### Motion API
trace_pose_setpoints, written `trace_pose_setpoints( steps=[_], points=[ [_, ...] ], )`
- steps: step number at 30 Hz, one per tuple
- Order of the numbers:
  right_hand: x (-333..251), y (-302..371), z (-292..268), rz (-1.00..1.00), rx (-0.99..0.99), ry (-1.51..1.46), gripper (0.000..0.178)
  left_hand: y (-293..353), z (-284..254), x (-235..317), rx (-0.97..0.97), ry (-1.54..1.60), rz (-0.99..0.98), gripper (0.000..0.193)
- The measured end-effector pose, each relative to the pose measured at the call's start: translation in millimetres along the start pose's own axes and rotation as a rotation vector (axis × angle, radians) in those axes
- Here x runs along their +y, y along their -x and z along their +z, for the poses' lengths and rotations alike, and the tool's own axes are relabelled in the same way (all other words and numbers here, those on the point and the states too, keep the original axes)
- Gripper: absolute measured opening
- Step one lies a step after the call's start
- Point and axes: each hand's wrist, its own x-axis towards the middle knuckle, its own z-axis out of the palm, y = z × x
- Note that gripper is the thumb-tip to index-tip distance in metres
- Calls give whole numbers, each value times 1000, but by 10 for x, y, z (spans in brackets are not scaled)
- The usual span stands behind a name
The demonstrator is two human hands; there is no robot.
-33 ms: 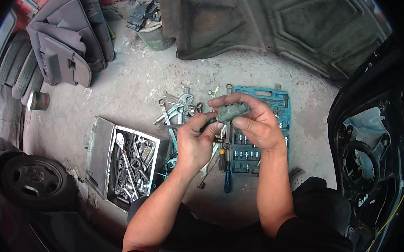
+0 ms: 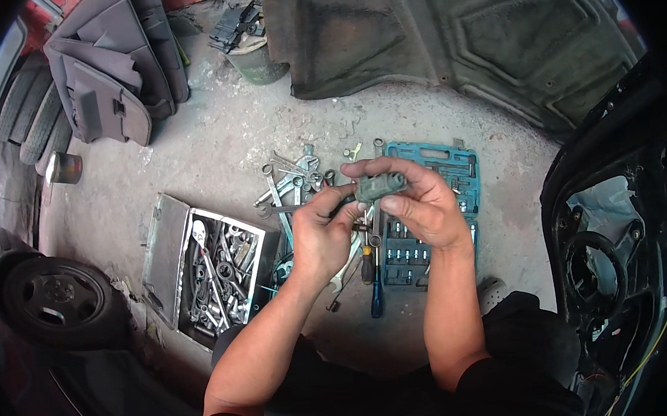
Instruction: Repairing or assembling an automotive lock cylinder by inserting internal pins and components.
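Observation:
Between my two hands, above the tools on the floor, is a small grimy grey-green part (image 2: 378,187) with a rounded, stubby right end. Its exact kind I cannot make out. My right hand (image 2: 426,201) grips it, fingers over the far side and thumb at the near side. My left hand (image 2: 325,228) is closed at its left end, with thumb and index finger pinched against it. Below lie a yellow-and-black screwdriver (image 2: 367,266), a blue-handled screwdriver (image 2: 377,298) and several loose wrenches (image 2: 271,183). The blue socket case (image 2: 409,278), holding several sockets, lies open behind my right hand.
An open metal toolbox (image 2: 257,271) full of tools sits left. Farther out are a bucket (image 2: 260,65), grey door panels (image 2: 112,84), stacked tires (image 2: 33,113) and a large dark panel (image 2: 368,35). Black car doors flank me: a speaker (image 2: 61,293) at left, a round opening (image 2: 595,271) at right.
The grey-green part has turned slightly in my fingers, so its round right end shows more. My hands have otherwise barely moved.

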Motion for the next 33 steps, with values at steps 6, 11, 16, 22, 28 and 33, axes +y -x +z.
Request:
trace_pose_setpoints(
  steps=[6,11,16,22,28,33],
  points=[
    [-20,-10,82,29,54,63,42,-26,38,0,9,81,-5,23],
    [-23,-21,84,-23,-2,71,37,-52,2,35,-130,214,-48,11],
    [-143,-63,151,-42,-147,146,39,-92,-48,-5,-206,227,6,21],
    [-145,-104,319,-207,-83,156,30,-71,-77,-79,-163,214,5,13],
    [0,-99,325,-194,152,37,32,1,-33,56,-217,283,-83,11],
    [-37,-139,279,-205,149,-269,32,30,-103,164,-384,386,-158,16]
  ],
)
